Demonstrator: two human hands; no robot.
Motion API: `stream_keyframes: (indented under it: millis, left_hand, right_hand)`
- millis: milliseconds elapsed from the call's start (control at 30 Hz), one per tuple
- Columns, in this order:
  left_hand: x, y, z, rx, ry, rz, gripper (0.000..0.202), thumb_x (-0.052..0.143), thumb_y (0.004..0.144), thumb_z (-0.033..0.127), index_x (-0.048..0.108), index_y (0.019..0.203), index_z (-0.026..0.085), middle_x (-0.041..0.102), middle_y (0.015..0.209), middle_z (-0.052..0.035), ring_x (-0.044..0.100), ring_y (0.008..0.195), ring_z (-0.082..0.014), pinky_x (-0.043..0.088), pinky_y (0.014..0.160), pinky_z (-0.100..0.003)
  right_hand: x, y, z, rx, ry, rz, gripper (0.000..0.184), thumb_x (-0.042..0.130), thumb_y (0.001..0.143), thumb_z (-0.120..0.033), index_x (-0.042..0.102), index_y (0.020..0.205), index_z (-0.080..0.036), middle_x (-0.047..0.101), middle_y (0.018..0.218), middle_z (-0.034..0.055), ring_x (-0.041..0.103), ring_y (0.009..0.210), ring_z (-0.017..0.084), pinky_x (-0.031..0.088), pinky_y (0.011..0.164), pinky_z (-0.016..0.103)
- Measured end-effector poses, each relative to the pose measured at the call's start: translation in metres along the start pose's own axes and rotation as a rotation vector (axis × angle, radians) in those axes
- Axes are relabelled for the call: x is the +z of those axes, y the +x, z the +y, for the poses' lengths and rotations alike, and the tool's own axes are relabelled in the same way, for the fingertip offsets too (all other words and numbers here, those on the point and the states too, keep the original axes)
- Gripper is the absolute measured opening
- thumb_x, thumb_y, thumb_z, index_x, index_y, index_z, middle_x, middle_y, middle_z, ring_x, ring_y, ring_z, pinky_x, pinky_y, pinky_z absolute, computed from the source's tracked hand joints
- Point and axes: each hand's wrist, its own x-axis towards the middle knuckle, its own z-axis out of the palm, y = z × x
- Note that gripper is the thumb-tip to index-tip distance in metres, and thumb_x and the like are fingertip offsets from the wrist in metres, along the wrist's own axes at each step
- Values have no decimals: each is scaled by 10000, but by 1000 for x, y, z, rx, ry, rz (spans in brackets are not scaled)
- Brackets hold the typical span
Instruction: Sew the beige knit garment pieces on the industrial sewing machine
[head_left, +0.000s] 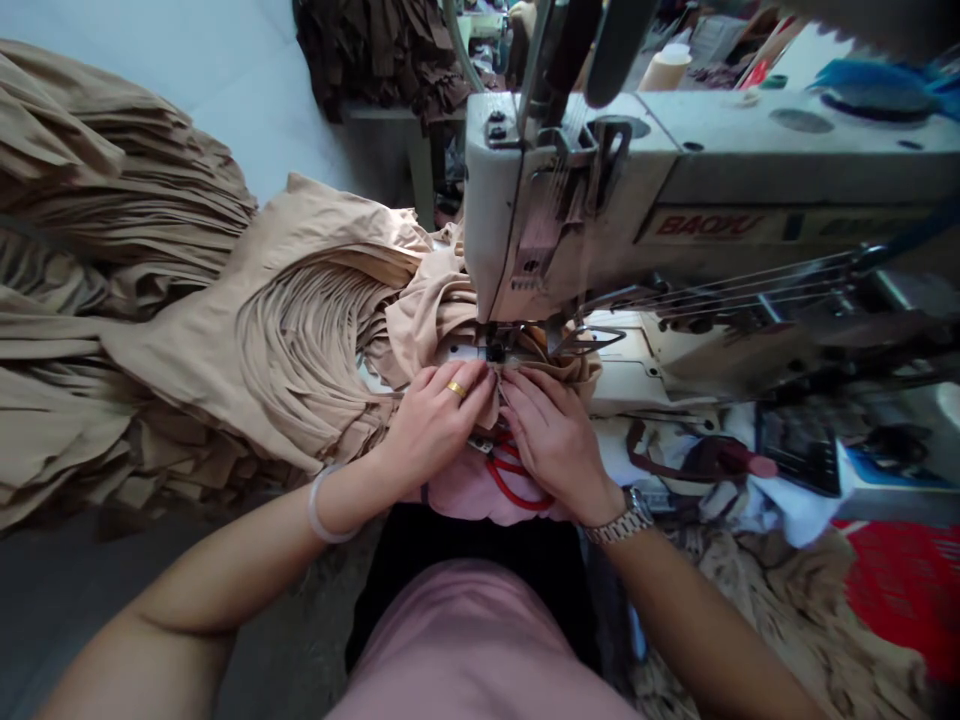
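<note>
Pink shirt (480,640) low down, tan cloth (427,300) under the sewing machine (675,190).
I see my left hand (435,420) gripping the cloth; my right hand (555,440) lies flat, pressing it.

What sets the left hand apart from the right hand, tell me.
The left hand wears a gold ring; the right hand shows none. The left wrist carries a pale bangle, the right wrist a metal wristwatch. Both press beige fabric at the sewing machine.
</note>
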Motion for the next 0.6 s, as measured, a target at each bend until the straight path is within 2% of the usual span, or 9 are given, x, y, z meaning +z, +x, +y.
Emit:
stream_keyframes:
  millis: [100,267,400,600]
  left_hand:
    - [1,1,1,-8,-30,11,331,433,1016,161,598,1292,79,593,1359,-165,555,1211,-267,471,959,-394]
    - [1,1,0,-10,-51,4,389,449,1018,184,539,1375,57,580,1382,-166,554,1216,-280,460,965,-400]
    - [2,-1,-3,-6,-80,10,382,435,1018,172,554,1370,81,576,1389,-162,548,1230,-277,454,968,-403]
    - [2,3,-6,-53,-97,-49,411,453,995,156,529,1393,86,551,1415,-175,542,1246,-293,449,989,-426]
  right_hand:
    - [0,1,1,-29,-75,-38,367,520,967,-197,588,1311,-85,610,1383,124,543,1221,288,493,1018,454]
    - [-1,1,5,-61,-95,-68,374,516,971,-210,579,1321,-92,600,1390,135,536,1218,286,491,1006,457]
    - [0,2,7,-34,-30,-67,398,504,970,-187,548,1354,-93,599,1381,149,523,1262,277,481,1032,443]
    - [1,10,6,10,-102,-97,390,465,983,-202,555,1351,-109,620,1354,133,544,1224,278,450,1014,448]
